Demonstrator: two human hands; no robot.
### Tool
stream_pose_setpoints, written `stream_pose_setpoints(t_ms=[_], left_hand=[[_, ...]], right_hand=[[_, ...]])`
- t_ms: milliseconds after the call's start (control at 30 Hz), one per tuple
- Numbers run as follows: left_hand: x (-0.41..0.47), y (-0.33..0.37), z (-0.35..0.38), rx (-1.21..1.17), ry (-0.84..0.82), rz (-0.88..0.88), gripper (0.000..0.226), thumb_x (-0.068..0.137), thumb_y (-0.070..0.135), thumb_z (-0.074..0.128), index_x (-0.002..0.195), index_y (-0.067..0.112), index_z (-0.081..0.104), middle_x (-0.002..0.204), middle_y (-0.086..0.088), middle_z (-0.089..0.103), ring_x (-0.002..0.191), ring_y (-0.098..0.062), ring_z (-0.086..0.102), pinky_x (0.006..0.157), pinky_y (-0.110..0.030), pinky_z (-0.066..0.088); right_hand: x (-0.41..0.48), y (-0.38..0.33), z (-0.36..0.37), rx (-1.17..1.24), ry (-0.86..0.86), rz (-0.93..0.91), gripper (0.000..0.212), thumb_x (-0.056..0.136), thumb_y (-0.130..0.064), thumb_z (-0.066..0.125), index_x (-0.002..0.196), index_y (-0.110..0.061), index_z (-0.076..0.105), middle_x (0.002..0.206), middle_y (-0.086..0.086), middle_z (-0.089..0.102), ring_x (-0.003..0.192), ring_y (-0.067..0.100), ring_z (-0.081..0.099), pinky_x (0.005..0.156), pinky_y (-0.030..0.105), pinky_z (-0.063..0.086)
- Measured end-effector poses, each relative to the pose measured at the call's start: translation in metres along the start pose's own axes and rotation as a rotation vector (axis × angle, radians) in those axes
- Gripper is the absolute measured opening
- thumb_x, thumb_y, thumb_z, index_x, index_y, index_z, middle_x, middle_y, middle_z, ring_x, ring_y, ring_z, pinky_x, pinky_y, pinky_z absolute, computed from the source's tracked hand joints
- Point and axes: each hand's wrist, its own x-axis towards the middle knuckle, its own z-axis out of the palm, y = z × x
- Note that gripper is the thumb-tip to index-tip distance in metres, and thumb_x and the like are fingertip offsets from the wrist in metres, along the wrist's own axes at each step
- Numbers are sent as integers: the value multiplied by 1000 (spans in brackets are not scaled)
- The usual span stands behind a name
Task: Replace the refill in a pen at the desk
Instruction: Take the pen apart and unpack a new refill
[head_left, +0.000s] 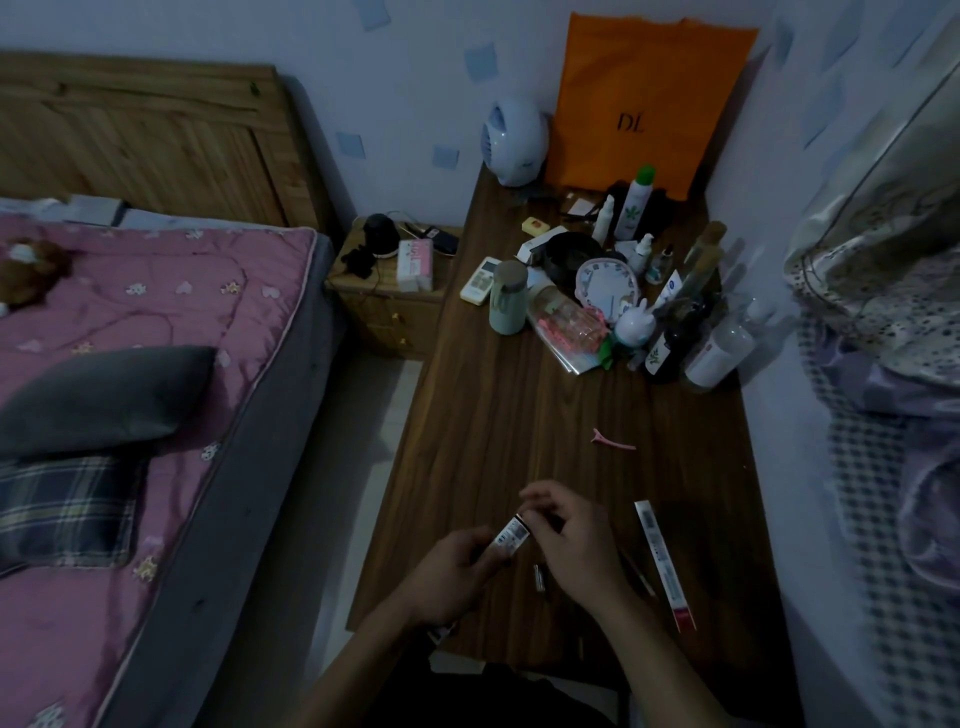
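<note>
Both hands meet over the near part of the dark wooden desk (519, 415). My left hand (447, 571) grips a long narrow refill packet (509, 535) with a white barcode label; its lower end sticks out below my wrist. My right hand (566, 540) pinches the packet's upper end with thumb and fingers. A second long packet (662, 561) with a red end lies flat to the right. A thin pen-like stick (636, 569) lies beside it. A small dark pen part (540, 577) rests on the desk under my right hand.
A pink hair clip (613, 440) lies mid-desk. Bottles, a clock, a cup and a remote crowd the far end (613, 291), before an orange bag (644, 104). A bed (130, 364) stands left, a nightstand (395, 291) beyond it, and a wall on the right.
</note>
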Motion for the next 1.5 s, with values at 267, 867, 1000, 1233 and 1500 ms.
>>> stream_pose_setpoints(t_ms=[267,867,1000,1233,1500], left_hand=[[-1,0,-4,76,0,68,23,96,47,49,76,38,58,57,16,52,54,1,46,53,-25,40],[-6,47,-26,708,-91,148,46,97,55,39,85,16,62,73,-6,65,70,-20,63,63,-35,45],[-3,68,-26,872,-192,6,45,95,56,42,93,17,65,92,-8,70,84,-24,66,68,-40,49],[-7,58,-54,574,-204,-26,40,77,42,72,114,47,58,102,14,68,85,2,63,68,-18,45],[-24,30,-52,-572,14,88,44,79,20,81,119,18,63,112,-12,69,98,-28,70,75,-37,59]], right_hand=[[-1,7,-7,7,-2,5,39,86,-3,66,76,-41,68,93,-18,73,91,2,69,80,25,58],[-30,10,-1,550,-59,412,14,86,-14,73,82,-25,81,81,2,79,75,11,74,61,19,54],[-37,9,6,598,-25,510,10,88,-9,71,80,-10,78,82,10,78,70,15,73,59,27,53],[-31,12,2,835,129,698,10,88,-6,69,93,-1,75,86,14,75,80,26,67,65,35,50],[-29,15,4,1076,190,766,24,88,-10,67,108,2,71,89,15,73,78,25,64,59,33,49]])
